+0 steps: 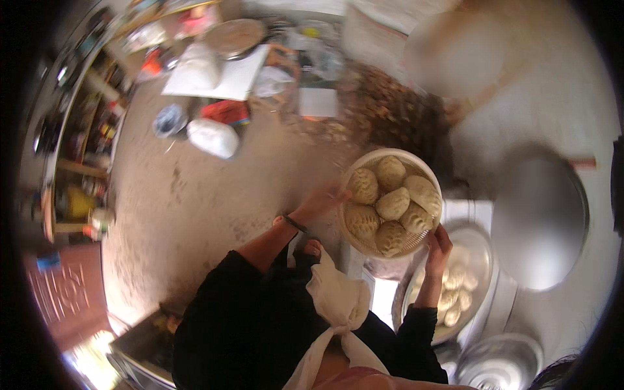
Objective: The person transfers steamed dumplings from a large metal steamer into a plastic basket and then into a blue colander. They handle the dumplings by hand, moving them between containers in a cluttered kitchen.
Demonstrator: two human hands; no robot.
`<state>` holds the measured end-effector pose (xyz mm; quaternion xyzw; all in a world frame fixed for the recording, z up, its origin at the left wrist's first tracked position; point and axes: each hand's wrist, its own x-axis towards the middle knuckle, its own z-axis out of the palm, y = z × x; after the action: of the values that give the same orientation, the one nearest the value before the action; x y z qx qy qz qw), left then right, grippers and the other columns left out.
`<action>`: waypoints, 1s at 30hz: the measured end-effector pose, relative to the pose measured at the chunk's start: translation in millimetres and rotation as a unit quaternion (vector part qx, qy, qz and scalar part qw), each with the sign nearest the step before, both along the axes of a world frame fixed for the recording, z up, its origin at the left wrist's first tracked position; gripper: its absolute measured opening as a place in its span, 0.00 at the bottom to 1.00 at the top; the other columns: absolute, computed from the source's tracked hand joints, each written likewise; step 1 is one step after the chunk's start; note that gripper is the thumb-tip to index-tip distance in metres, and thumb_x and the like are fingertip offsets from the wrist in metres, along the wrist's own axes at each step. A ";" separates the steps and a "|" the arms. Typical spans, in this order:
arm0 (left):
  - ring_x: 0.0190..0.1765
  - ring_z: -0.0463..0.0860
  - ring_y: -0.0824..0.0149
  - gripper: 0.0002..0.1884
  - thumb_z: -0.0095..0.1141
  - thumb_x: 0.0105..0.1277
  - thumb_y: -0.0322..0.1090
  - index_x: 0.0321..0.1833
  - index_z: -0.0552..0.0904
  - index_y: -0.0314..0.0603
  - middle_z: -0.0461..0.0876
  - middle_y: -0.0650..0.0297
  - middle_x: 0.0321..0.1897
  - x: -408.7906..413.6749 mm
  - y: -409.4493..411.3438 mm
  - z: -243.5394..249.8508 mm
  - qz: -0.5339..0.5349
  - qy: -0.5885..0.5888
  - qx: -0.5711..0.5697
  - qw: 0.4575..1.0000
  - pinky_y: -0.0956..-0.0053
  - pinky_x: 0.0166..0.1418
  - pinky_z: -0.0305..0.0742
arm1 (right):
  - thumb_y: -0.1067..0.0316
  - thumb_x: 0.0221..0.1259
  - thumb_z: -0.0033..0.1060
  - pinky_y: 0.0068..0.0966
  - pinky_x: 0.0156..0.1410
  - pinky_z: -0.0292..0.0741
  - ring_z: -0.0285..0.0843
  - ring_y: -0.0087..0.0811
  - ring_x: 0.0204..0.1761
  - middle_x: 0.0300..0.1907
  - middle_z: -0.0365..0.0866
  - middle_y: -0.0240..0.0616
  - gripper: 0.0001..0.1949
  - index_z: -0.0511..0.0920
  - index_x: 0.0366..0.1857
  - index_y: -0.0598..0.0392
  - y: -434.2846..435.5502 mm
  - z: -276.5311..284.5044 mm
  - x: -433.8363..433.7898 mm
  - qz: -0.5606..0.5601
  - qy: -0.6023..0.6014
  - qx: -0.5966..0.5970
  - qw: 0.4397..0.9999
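Observation:
A round, pale plastic basket (349, 229) is in front of me, holding several plump pleated dumplings or buns (393, 204). My right hand (438, 243) grips its lower right rim, with the fingers on the outside. My left hand (327, 197) is at the basket's left edge; it is blurred, and whether it bears on the rim I cannot tell. Under my right forearm, a large round metal tray (480, 243) holds several smaller pleated dumplings (456, 292).
A big metal wok or lid (541, 219) lies on the right. Below it is a shiny metal basin (497, 365). Brown dry leaves or wood scraps (390, 102) are heaped beyond the basket. A white-topped table (239, 80) stands farther off, with a white sack (213, 138) on the floor nearby.

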<state>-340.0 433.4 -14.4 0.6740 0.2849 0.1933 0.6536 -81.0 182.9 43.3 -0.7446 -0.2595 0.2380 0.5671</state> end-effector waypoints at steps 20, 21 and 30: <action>0.42 0.82 0.64 0.34 0.63 0.65 0.57 0.58 0.75 0.28 0.84 0.53 0.41 -555.8 122.7 54.6 0.491 0.017 -0.018 0.871 0.69 0.49 0.77 | 0.71 0.64 0.57 0.19 0.39 0.73 0.76 0.20 0.34 0.37 0.82 0.30 0.14 0.81 0.51 0.65 481.2 -55.6 -437.0 0.487 0.038 -0.055 0.871; 0.42 0.82 0.65 0.34 0.63 0.65 0.56 0.57 0.75 0.28 0.84 0.53 0.41 -579.9 133.5 48.2 0.511 0.009 -0.025 0.859 0.69 0.48 0.77 | 0.71 0.64 0.58 0.18 0.37 0.73 0.76 0.20 0.33 0.36 0.82 0.30 0.14 0.81 0.51 0.65 501.0 -44.7 -472.2 0.501 0.028 -0.067 0.863; 0.45 0.76 0.71 0.20 0.58 0.71 0.41 0.54 0.79 0.28 0.82 0.63 0.42 -750.8 264.0 47.9 0.618 -0.019 -0.041 0.785 0.74 0.50 0.72 | 0.69 0.60 0.62 0.20 0.32 0.70 0.74 0.19 0.28 0.28 0.79 0.27 0.14 0.82 0.48 0.61 704.5 -56.9 -700.6 0.548 0.060 -0.011 0.834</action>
<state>-1090.7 697.4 33.5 0.3225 0.6356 0.5566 0.4269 -781.6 887.5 -13.6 -0.4707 -0.5878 0.5573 0.3498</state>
